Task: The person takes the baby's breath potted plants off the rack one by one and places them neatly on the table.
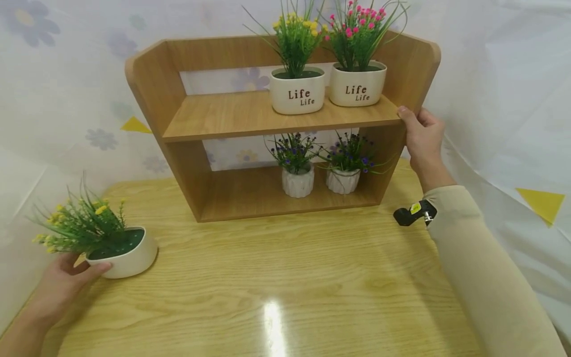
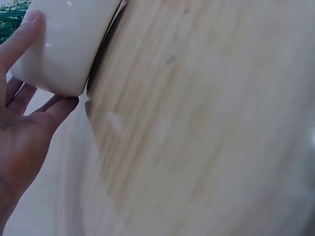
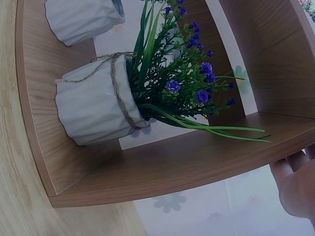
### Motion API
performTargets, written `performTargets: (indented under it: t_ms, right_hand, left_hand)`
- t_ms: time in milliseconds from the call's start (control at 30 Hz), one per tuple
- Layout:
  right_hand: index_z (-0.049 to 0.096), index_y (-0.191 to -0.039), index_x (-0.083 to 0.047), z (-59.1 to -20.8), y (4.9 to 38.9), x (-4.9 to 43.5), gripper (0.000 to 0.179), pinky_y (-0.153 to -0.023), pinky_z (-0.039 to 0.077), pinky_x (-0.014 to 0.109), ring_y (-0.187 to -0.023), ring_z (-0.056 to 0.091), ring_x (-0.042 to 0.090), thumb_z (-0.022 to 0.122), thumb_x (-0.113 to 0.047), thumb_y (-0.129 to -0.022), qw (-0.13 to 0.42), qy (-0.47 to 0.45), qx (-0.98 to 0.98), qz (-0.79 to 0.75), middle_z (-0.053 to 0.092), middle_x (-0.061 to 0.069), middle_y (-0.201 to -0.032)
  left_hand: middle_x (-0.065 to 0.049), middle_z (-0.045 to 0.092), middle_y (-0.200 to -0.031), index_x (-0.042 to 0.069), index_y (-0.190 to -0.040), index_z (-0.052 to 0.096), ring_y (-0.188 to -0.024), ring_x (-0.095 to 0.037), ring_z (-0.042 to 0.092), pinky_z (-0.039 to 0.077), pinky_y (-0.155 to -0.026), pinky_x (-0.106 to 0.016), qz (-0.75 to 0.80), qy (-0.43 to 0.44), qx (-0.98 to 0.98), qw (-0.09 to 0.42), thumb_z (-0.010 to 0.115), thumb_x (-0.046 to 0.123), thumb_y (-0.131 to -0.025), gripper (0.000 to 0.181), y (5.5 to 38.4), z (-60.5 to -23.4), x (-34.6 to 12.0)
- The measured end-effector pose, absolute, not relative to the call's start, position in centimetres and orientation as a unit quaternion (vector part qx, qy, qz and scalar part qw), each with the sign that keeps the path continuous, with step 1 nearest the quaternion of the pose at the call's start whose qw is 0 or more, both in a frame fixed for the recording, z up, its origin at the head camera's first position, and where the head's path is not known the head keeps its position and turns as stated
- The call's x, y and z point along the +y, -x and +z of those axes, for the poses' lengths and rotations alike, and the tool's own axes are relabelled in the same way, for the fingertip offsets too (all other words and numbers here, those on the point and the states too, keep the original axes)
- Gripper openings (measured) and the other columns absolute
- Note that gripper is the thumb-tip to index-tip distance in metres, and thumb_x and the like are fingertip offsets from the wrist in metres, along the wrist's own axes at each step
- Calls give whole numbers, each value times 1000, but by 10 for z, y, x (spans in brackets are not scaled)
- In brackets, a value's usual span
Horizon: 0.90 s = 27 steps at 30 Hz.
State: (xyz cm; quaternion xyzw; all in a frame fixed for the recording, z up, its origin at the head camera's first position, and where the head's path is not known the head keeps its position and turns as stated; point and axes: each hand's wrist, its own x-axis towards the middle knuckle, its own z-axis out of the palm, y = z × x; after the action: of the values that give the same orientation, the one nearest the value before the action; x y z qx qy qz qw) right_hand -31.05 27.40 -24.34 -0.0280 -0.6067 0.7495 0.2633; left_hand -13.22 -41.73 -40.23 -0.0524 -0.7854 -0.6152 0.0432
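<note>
At the left end of the table, my left hand [image 1: 62, 285] grips a cream oval pot [image 1: 134, 259] of yellow flowers, with the thumb over its near rim. The left wrist view has the fingers around the end of this pot [image 2: 64, 46], close to its base; whether the base fully touches the table I cannot tell. On the other side, my right hand [image 1: 424, 139] holds the right side panel of a wooden two-tier shelf [image 1: 218, 116], thumb at the upper board's front edge. Only part of that hand [image 3: 298, 189] shows in the right wrist view.
On the upper board stand a yellow-flowered pot [image 1: 297, 94] and a pink-flowered pot [image 1: 358, 85], both lettered "Life". Below them are two small white ribbed pots, one left [image 1: 298, 182] and one right [image 1: 343, 180], with purple flowers. A flower-printed cloth [image 1: 80, 89] hangs behind.
</note>
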Motion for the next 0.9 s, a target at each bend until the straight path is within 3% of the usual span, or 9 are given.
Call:
performTargets:
  t_ms: [267,633,867,900]
  right_hand:
    - [72,-98,-6,-244,313,276,28,-72,51,26,-78,62,18,77,-23,-76,273,21,-601,751,67,4,-86]
    - [73,-93,-7,-244,313,276,23,-68,50,25,-76,62,19,77,-23,-77,277,13,-604,747,67,4,-82]
    - [73,-93,-6,-245,312,274,23,-66,49,26,-72,62,18,77,-21,-77,280,10,-596,752,67,4,-80]
    - [73,-93,-6,-245,312,274,23,-66,50,26,-71,62,18,77,-21,-76,279,10,-595,754,67,4,-79]
  left_hand:
    - [15,17,-151,32,-149,15,-109,13,39,42,-77,-5,-489,30,-870,54,59,4,-90,78,130,-404,-422]
    - [15,12,-152,33,-149,9,-123,5,31,37,-80,-3,-477,34,-877,49,58,7,-92,79,128,-405,-421]
    - [14,9,-152,34,-149,6,-132,-11,24,36,-80,-3,-484,26,-874,40,55,6,-93,78,122,-405,-426]
    - [14,9,-152,35,-148,6,-130,-9,26,37,-79,-3,-484,22,-874,37,54,7,-94,78,119,-406,-428]
